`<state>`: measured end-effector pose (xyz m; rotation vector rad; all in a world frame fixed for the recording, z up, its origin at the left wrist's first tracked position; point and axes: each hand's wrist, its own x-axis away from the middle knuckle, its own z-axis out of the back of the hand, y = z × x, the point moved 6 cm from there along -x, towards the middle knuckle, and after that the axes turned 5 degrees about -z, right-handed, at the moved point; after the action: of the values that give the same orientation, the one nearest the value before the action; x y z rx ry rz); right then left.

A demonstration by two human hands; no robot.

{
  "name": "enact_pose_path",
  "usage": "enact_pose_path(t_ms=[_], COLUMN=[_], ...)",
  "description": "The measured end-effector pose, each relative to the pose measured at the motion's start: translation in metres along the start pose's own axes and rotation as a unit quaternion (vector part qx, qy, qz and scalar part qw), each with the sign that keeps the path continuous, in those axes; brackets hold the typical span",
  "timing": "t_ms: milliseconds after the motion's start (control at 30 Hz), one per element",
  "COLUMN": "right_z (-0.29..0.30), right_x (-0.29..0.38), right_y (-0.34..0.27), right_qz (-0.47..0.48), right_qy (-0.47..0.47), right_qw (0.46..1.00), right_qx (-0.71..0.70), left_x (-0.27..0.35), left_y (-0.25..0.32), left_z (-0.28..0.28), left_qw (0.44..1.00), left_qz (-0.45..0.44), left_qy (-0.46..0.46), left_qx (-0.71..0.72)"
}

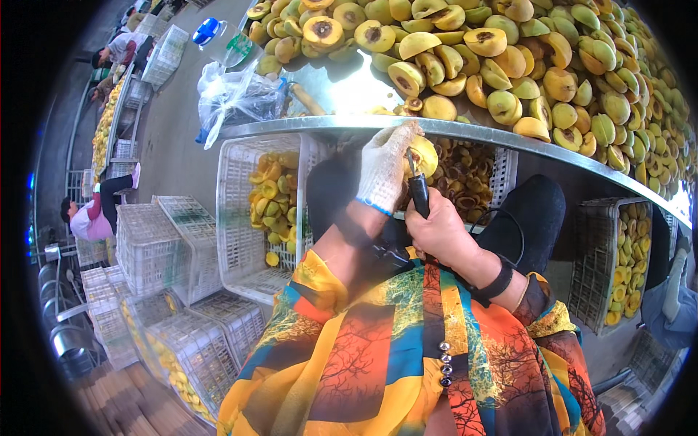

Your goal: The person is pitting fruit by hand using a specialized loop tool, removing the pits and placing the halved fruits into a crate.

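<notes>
My left hand [383, 166], in a white knit glove with a blue cuff edge, grips a yellow peach half [423, 157] just below the table's metal rim. My right hand [444, 226] is bare and closed around the black handle of a pitting knife [419, 192]. The tool's metal tip reaches the cut face of the peach half, at its brown centre. Beneath my hands, a crate of brownish pit pieces and scraps [463, 177] stands between my knees. Fingers partly hide the peach half.
Halved peaches [507, 76] are heaped on the metal table [322, 122]. A plastic bag [240, 95] and a capped bottle [229, 46] lie at its left. White crates [256, 212] with peach halves stand left and right [600, 261]. Other people [95, 218] sit farther off.
</notes>
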<state>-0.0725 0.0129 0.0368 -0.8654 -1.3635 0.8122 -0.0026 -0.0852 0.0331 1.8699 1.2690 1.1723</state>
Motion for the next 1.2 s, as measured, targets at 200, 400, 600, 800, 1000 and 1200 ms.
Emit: enact_pose_path(t_ms=[200,400,600,800,1000,1200], right_z=[-0.004,-0.006,-0.002,-0.004,0.019,0.070], right_x=[0.015,0.016,0.017,0.001,0.002,-0.015], right_y=[-0.004,0.004,0.007,0.008,-0.007,0.008], right_qz=[-0.175,-0.183,-0.233,-0.169,-0.036,0.143], right_qy=[-0.131,-0.153,-0.196,-0.267,-0.232,0.195], right_qw=[0.950,0.937,0.910,0.874,0.885,0.887], right_qx=[-0.225,-0.256,-0.282,-0.369,-0.402,0.394], left_x=[-0.001,-0.004,-0.004,-0.010,-0.009,0.002], left_y=[0.008,-0.006,-0.003,-0.021,0.018,0.029], left_z=[-0.014,-0.016,-0.014,-0.011,0.019,0.013], left_qw=[0.981,0.991,0.973,0.986,0.861,0.983], left_qz=[-0.115,-0.027,-0.078,0.099,-0.299,-0.182], left_qy=[-0.053,-0.081,-0.101,-0.062,-0.042,0.023], left_qx=[-0.145,-0.104,-0.190,0.123,-0.410,-0.026])
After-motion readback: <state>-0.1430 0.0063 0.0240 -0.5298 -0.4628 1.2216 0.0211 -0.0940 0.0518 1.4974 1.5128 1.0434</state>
